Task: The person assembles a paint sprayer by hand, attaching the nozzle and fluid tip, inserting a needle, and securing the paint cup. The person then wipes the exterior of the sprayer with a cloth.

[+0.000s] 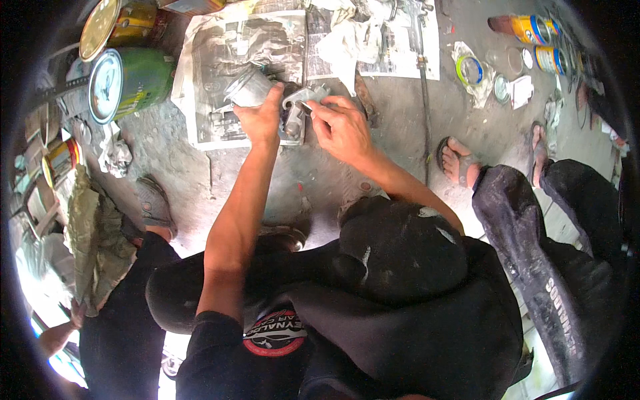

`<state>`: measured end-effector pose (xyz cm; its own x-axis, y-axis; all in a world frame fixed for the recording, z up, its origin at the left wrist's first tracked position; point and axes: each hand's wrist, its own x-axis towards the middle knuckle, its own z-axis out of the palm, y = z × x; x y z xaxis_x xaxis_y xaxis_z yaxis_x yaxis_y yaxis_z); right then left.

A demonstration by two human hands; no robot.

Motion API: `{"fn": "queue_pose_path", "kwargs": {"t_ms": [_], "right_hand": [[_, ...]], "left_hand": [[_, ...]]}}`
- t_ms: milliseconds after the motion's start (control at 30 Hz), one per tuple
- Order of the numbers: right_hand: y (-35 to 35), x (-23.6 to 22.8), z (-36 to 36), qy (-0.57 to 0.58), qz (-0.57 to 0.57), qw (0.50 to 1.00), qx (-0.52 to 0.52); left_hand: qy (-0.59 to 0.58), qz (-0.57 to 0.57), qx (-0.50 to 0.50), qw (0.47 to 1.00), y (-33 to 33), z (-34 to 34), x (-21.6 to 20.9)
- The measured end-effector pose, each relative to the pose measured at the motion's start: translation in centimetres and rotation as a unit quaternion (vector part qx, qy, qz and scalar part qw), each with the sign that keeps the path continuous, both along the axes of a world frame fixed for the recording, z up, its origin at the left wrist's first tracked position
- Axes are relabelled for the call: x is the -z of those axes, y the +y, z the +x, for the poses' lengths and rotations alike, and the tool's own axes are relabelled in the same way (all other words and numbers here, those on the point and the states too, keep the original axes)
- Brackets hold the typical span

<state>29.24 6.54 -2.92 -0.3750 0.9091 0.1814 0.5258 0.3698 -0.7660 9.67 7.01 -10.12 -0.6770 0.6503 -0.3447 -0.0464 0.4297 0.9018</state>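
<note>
My left hand [259, 121] is closed around a grey metal spray gun [293, 123], its thumb up beside the gun's pale, translucent cup [248, 88]. The cup tilts to the left. On the gun's other side, my right hand [343, 132] pinches with thumb and forefinger at a small part by the gun's body; what exactly lies between the fingertips is too small to make out. Both hands work just above newspaper sheets [193, 107] spread on the floor. Crumpled whitish paper [350, 47] lies on the sheets beyond my right hand.
A large green can [143, 83] and a yellow-lidded can [100, 30] stand at left. A dark hose [424, 100] crosses the floor. Small cans [548, 60] and a green-rimmed container [470, 69] lie at right. Other people's sandalled feet [459, 161] flank me; one holds a crumpled sheet [97, 240].
</note>
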Motion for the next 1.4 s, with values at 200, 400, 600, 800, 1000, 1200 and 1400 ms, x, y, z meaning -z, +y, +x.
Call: {"fn": "queue_pose_path", "kwargs": {"t_ms": [200, 400, 600, 800, 1000, 1200, 1400], "right_hand": [[-0.6, -0.4, 0.3, -0.029, 0.057, 0.998, 0.019], [-1.0, -1.1, 0.8, -0.033, -0.018, 0.999, 0.027], [-0.8, 0.5, 2.3, 0.087, 0.006, 0.990, 0.110], [-1.0, 0.6, 4.3, 0.058, 0.052, 0.991, 0.109], [2.9, -0.7, 3.6, -0.023, -0.044, 0.992, 0.114], [7.4, 1.5, 3.3, -0.124, 0.048, 0.986, 0.102], [6.8, 3.1, 2.1, -0.069, 0.098, 0.985, 0.124]], "left_hand": [[-0.049, 0.064, -0.013, 0.997, 0.4, 1.2, -1.8], [-0.171, 0.092, -0.077, 0.978, -0.5, 3.1, -3.7], [-0.143, 0.170, -0.130, 0.966, -1.4, 7.2, -5.6], [-0.077, 0.169, 0.029, 0.982, 2.2, 6.5, -6.7], [-0.164, 0.004, 0.018, 0.986, 9.3, 3.4, -4.4], [0.131, -0.111, 0.118, 0.978, 11.3, 2.9, -1.3], [0.325, -0.061, 0.153, 0.931, 8.7, 3.0, -1.3]]}}
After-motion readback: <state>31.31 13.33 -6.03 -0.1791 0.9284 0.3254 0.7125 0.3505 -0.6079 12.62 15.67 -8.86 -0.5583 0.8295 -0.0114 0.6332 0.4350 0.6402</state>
